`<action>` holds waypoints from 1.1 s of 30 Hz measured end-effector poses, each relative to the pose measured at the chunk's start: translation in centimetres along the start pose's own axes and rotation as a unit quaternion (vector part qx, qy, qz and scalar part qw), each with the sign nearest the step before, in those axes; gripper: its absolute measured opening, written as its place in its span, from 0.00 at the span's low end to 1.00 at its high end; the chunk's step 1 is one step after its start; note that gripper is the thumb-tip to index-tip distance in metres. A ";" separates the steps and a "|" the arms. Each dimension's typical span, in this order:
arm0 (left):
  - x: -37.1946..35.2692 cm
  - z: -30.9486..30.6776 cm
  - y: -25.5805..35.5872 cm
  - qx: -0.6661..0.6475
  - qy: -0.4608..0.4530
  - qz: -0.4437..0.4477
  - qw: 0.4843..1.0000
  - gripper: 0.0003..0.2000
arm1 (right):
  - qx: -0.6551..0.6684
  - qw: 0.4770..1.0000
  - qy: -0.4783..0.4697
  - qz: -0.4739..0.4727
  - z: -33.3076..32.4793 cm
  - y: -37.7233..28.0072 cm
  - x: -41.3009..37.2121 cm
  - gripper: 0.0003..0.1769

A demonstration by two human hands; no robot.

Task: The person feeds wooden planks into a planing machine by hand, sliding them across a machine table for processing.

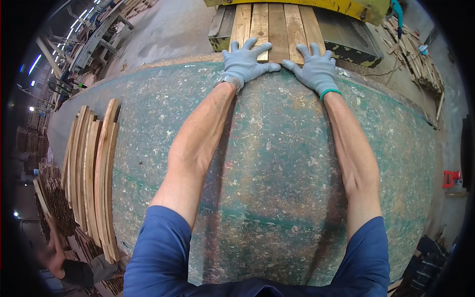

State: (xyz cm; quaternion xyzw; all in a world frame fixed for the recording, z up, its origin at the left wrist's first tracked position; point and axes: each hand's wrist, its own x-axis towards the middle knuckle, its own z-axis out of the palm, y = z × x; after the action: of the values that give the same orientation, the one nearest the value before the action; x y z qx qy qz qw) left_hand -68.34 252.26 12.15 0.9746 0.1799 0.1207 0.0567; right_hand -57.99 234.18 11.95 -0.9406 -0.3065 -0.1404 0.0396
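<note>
Several wooden boards [277, 30] lie side by side at the far edge of the worn green table, their far ends hidden under a yellow machine [326, 6]. My left hand [244, 62], in a grey glove, rests with fingers spread on the near ends of the left boards. My right hand [315, 69], gloved the same way, lies spread over the near ends of the right boards. Both thumbs point inward near the middle board. Neither hand is wrapped round anything.
A row of loose wooden strips [91, 173] lies along the table's left side. The scuffed green tabletop [277, 163] spans the space before me. Wood scraps [418, 59] are piled on the floor at right. A person [74, 267] is at lower left.
</note>
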 end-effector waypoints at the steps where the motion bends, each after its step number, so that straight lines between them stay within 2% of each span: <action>1: 0.4 0.0 -0.1 -0.002 -0.004 0.000 1.000 0.43 | 0.002 1.000 -0.007 0.002 0.1 -0.1 0.4 0.46; 9: 2.6 1.6 -1.4 -0.015 0.029 0.016 0.999 0.45 | -0.004 1.000 -0.006 -0.001 1.2 -0.1 2.8 0.49; 14: 4.7 2.0 -1.5 0.000 0.011 -0.004 1.000 0.49 | -0.007 1.000 -0.018 0.011 2.0 0.2 4.8 0.50; 21: 7.6 3.0 -2.1 -0.010 0.013 0.016 1.000 0.48 | 0.003 1.000 -0.009 0.015 3.1 0.6 7.6 0.50; 22: 6.5 -1.2 -1.1 -0.072 -0.077 0.004 0.994 0.47 | -0.003 1.000 -0.008 0.015 3.3 0.6 8.0 0.50; 25: 7.3 -1.5 -1.4 -0.065 -0.085 0.015 0.994 0.47 | -0.044 0.998 -0.034 0.022 2.3 -0.5 8.2 0.47; 26: 7.7 -1.5 -1.5 -0.055 -0.081 0.011 0.995 0.48 | -0.044 0.998 -0.038 0.039 2.4 -1.0 8.4 0.46; 29: 10.4 2.5 -1.6 0.080 0.004 -0.041 0.996 0.50 | -0.039 0.995 -0.044 0.081 2.7 -2.5 8.9 0.43; 31: 9.6 1.4 -0.5 0.066 -0.004 -0.081 0.995 0.50 | -0.042 0.992 -0.048 0.107 3.0 -3.1 9.4 0.41; 33: 7.3 0.9 -1.5 0.038 0.027 -0.023 0.999 0.48 | -0.029 0.996 -0.043 0.078 3.0 -3.0 8.1 0.40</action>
State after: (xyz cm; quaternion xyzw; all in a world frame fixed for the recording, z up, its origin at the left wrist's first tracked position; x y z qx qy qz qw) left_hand -62.00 256.21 12.60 0.9680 0.2084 0.1385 0.0175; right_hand -52.83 241.66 11.41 -0.9677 -0.2291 -0.1050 0.0103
